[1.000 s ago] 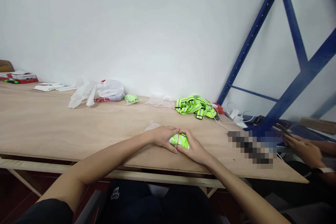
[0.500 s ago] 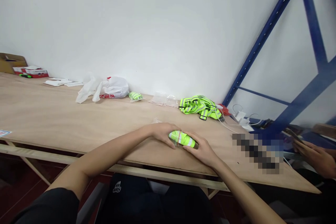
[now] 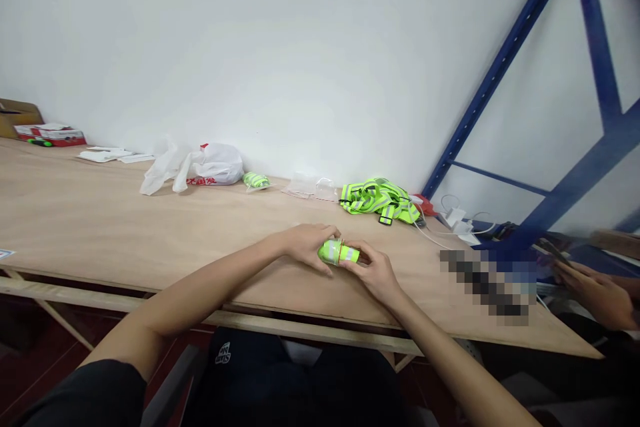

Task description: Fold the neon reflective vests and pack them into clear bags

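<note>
Just above the wooden table, a rolled fluorescent yellow-green reflective strap (image 3: 349, 253) lies between my hands, its left part inside a small clear plastic bag with a red line at the mouth. My left hand (image 3: 311, 247) is curled round the bagged end, thumb below and fingers above. At the other end, my right hand (image 3: 373, 271) pinches the part of the roll sticking out of the bag. Farther back lies a loose heap of the same reflective straps (image 3: 377, 200) with black buckles. Another bagged roll (image 3: 256, 180) rests near the wall.
Flat clear bags (image 3: 310, 187) lie by the wall. A white plastic shopping bag (image 3: 217, 163), white papers (image 3: 115, 155) and a red-white box (image 3: 50, 135) stand left. White chargers and cables (image 3: 457, 220) sit beside a blue metal frame (image 3: 500, 60). Another person's hands (image 3: 600, 297) hold a phone at right.
The roll looks shorter between my hands, with more of it covered by the bag. My right hand has shifted slightly left and up, its fingers now pinching the roll's end.
</note>
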Demonstrator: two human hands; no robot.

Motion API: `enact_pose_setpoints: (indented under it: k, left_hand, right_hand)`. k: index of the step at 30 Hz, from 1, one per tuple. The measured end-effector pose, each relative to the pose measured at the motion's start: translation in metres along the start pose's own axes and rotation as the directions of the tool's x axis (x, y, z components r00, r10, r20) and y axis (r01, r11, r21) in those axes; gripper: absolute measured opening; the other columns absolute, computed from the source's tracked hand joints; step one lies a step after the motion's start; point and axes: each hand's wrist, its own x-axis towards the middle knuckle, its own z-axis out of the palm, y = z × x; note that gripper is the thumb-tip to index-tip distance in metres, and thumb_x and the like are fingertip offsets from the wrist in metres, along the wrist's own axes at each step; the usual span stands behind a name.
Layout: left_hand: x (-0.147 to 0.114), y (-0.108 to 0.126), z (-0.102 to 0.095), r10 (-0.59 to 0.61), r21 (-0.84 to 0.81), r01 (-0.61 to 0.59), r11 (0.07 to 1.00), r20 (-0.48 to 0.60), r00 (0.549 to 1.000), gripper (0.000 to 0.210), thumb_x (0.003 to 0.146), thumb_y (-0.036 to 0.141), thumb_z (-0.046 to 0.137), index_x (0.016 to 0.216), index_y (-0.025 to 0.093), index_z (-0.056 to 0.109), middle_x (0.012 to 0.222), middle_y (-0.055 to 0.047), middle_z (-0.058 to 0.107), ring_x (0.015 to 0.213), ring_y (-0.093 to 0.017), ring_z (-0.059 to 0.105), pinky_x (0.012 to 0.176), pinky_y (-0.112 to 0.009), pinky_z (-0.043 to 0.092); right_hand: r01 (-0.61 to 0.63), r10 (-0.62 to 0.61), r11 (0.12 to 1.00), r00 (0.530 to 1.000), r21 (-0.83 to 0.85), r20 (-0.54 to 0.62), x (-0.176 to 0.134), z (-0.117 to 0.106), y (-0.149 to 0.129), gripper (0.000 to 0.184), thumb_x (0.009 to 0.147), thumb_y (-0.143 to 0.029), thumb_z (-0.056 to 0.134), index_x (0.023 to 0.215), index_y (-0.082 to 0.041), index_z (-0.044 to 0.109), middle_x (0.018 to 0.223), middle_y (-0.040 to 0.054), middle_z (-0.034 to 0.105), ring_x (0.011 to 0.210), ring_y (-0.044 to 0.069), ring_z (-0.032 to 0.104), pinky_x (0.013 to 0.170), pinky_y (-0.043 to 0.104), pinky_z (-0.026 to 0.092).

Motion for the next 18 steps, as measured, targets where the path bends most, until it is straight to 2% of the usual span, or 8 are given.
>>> enact_pose_setpoints:
  k: [3,6,9,13,16,18]
  left_hand:
    - [-0.002,0.001,0.0,0.012,0.17,-0.01,0.985,-0.012,1.0,0.081,0.067,0.052,0.084,0.132,0.019,0.049,0.133,-0.016,0.057,0.118,-0.036,0.057,0.094,-0.038,0.044]
    - [-0.002,0.002,-0.004,-0.046,0.127,0.053,0.991,-0.055,0.997,0.074,0.08,0.045,0.075,0.14,0.017,0.042,0.132,-0.017,0.059,0.112,-0.033,0.061,0.088,-0.037,0.046]
    - [-0.001,0.009,-0.018,-0.088,-0.033,0.085,0.996,-0.107,0.99,0.06,0.086,0.047,0.068,0.132,0.015,0.048,0.116,-0.014,0.067,0.096,-0.029,0.065,0.08,-0.034,0.047]
    - [0.0,0.022,-0.045,-0.082,-0.298,0.021,0.954,-0.193,0.978,0.046,0.093,0.054,0.056,0.117,0.016,0.063,0.108,-0.009,0.071,0.093,-0.025,0.065,0.078,-0.03,0.048]
    - [0.003,0.023,-0.05,-0.171,-0.573,0.028,0.819,-0.198,0.965,0.054,0.093,0.062,0.052,0.106,0.014,0.071,0.101,-0.009,0.074,0.09,-0.025,0.067,0.078,-0.031,0.05]
    - [0.007,0.016,-0.042,-0.272,-0.714,0.045,0.698,-0.207,0.94,0.058,0.09,0.066,0.054,0.102,0.012,0.073,0.099,-0.011,0.075,0.093,-0.027,0.067,0.08,-0.033,0.051]
  right_hand:
    - [-0.017,0.018,0.999,0.999,0.04,-0.037,0.002,0.001,0.001,0.04,0.077,-0.047,0.076,0.107,-0.022,0.069,0.107,0.0086,0.074,0.098,0.029,0.069,0.088,0.043,0.056]
    - [-0.033,0.043,0.985,0.997,0.17,-0.057,0.008,0.004,0.003,0.046,0.073,-0.049,0.08,0.107,-0.022,0.063,0.112,0.0091,0.071,0.102,0.027,0.069,0.09,0.042,0.057]
    - [-0.026,0.05,0.961,0.995,0.275,-0.082,0.02,0.0,0.001,0.051,0.071,-0.05,0.081,0.106,-0.024,0.055,0.11,0.0085,0.07,0.101,0.025,0.07,0.087,0.039,0.059]
    - [0.02,0.01,0.956,0.995,0.293,-0.098,0.051,-0.019,-0.021,0.051,0.072,-0.05,0.081,0.108,-0.025,0.054,0.1,0.0064,0.069,0.095,0.023,0.069,0.076,0.034,0.058]
    - [0.069,-0.041,0.969,0.992,0.238,-0.119,0.079,-0.034,-0.044,0.046,0.07,-0.049,0.082,0.103,-0.024,0.062,0.099,0.0064,0.069,0.096,0.023,0.067,0.079,0.034,0.056]
    - [0.081,-0.07,0.977,0.996,0.199,-0.059,0.095,-0.04,-0.054,0.04,0.07,-0.05,0.081,0.096,-0.022,0.068,0.099,0.0066,0.071,0.093,0.023,0.066,0.079,0.034,0.055]
